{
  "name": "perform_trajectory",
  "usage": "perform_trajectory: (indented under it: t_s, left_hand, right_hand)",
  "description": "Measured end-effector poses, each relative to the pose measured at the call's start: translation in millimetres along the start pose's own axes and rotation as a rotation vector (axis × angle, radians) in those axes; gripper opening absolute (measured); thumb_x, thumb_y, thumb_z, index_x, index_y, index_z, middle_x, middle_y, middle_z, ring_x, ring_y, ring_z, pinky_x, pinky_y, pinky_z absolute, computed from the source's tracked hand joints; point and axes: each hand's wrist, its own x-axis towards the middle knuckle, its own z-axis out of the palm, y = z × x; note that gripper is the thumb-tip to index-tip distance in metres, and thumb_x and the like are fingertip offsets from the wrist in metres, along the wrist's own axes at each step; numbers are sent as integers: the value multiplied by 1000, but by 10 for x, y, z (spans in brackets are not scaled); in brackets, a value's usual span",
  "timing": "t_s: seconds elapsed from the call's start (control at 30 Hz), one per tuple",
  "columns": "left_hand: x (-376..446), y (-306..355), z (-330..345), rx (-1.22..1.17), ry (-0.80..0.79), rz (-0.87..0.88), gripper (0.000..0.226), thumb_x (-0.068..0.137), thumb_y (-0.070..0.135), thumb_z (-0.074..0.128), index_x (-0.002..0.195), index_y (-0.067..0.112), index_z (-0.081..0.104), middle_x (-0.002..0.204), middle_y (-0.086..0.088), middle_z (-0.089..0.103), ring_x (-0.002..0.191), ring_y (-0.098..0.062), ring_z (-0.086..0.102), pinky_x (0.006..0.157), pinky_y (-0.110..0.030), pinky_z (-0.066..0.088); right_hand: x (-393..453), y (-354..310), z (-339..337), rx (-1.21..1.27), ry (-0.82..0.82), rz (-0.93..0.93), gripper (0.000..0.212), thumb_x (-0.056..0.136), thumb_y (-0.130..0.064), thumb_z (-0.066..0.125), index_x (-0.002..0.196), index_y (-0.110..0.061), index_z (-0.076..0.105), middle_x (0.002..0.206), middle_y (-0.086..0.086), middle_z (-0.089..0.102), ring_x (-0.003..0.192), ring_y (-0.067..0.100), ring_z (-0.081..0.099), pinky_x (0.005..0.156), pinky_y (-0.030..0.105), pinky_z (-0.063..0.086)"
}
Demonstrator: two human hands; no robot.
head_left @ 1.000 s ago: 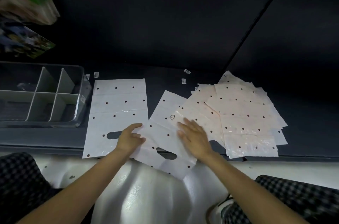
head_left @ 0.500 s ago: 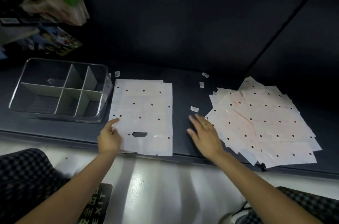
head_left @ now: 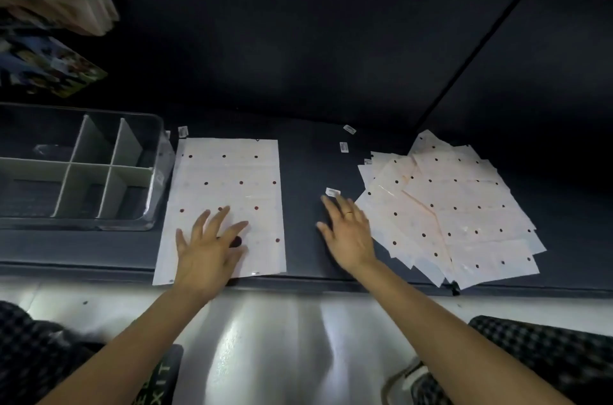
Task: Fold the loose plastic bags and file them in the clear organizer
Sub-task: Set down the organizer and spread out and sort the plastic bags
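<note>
Nearest the person, the left hand lies flat with fingers spread on the near half of the spotted bag, which is laid out square on the dark table with its near edge at the table's front lip. The right hand hovers open over bare table between this bag and the loose pile of bags, its fingers straight and holding nothing; whether it touches the surface cannot be told.

The step in hand looks like flattening the bag before the first fold. To do it well, the left palm should sweep outward to drive air from the film. The right hand would best join at the bag's right edge, so that both hands can bring one edge over evenly and match the corners. Thin plastic slips easily, so each crease wants a firm press.

Beyond and left, just beside the bag, the clear organizer shows its divided compartments without folded bags. Several small labels lie scattered further back.
</note>
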Motion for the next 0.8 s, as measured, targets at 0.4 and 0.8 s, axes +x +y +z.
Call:
perform_trajectory:
  t_s: [0.4, 0.8]
  left_hand:
    - [79, -251, 86, 37, -289, 0, 62, 80, 81, 17, 139, 60, 14, 156, 23, -2, 145, -10, -10, 109, -62, -4]
    - [56, 1014, 19, -1039, -168, -114, 29, 85, 22, 69, 109, 25, 53, 99, 9, 66, 91, -8, 62, 73, -15, 45]
  right_hand:
    - [-291, 1352, -267, 224, 247, 258, 23, 95, -15, 54, 107, -1, 67, 107, 14, 69, 103, 31, 60, 86, 31, 43]
    - [-481, 110, -158, 579, 4, -152, 22, 96, -25, 53, 102, -14, 70, 98, 2, 72, 90, 16, 64, 79, 36, 50]
